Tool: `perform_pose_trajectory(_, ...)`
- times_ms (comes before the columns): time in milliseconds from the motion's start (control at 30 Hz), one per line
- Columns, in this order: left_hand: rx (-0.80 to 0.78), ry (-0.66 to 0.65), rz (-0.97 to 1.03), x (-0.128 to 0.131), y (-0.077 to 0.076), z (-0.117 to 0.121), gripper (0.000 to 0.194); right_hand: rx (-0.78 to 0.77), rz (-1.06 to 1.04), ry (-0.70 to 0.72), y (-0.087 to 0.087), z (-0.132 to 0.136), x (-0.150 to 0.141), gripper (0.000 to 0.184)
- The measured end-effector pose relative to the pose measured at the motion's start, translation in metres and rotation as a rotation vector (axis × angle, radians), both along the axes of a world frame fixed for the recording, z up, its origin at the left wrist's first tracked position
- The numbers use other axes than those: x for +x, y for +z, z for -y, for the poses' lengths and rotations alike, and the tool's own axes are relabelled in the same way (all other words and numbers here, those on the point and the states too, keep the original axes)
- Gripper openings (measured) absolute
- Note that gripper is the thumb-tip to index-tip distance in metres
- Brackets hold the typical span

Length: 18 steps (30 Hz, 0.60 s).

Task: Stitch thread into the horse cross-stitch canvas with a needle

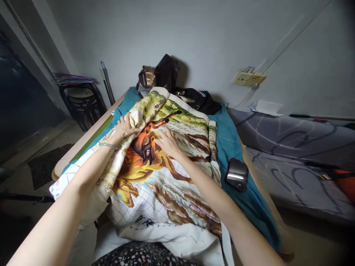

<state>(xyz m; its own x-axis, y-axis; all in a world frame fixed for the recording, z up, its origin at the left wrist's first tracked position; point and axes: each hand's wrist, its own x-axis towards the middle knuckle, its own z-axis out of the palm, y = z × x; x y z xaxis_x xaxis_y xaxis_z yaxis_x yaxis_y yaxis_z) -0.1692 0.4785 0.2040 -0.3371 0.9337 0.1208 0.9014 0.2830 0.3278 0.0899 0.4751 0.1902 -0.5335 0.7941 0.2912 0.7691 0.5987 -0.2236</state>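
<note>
Spread across my lap and the desk (251, 199), the embroidery cloth (155, 173) looks about half stitched, my left hand (124, 127) clamping its folded edge, my right hand (169, 142) resting flat, fingers together.

Embroidered cloth (166, 177): large white gridded fabric, partly stitched with an orange-brown animal head, green foliage and brown patches. Spread across the teal table cover (230, 144), its near edge hanging off toward the viewer. Left edge bunched and lifted into a fold; far end rolled over. Lower portion unstitched, grid lines and dark printed marks visible.
</note>
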Motion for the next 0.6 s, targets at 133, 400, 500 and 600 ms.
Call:
perform_pose_trajectory(133,-0.092,-0.084,-0.131,0.021,-0.005,0.003,0.099,-0.059,0.062,0.065,-0.028,-0.022,-0.064,0.071)
perform_pose_trajectory(400,0.144,-0.069,0.214,-0.001,0.012,-0.005,0.056,-0.490,-0.613,0.063,-0.033,-0.044,-0.077,0.066)
perform_pose_trajectory(500,0.276,-0.284,0.580,-0.031,0.042,-0.008,0.065,-0.602,-0.839,0.106,-0.010,-0.048,-0.103,0.066)
perform_pose_trajectory(600,0.272,-0.293,0.424,-0.051,0.087,-0.004,0.078,-0.848,-1.179,0.185,0.016,-0.047,-0.137,0.059)
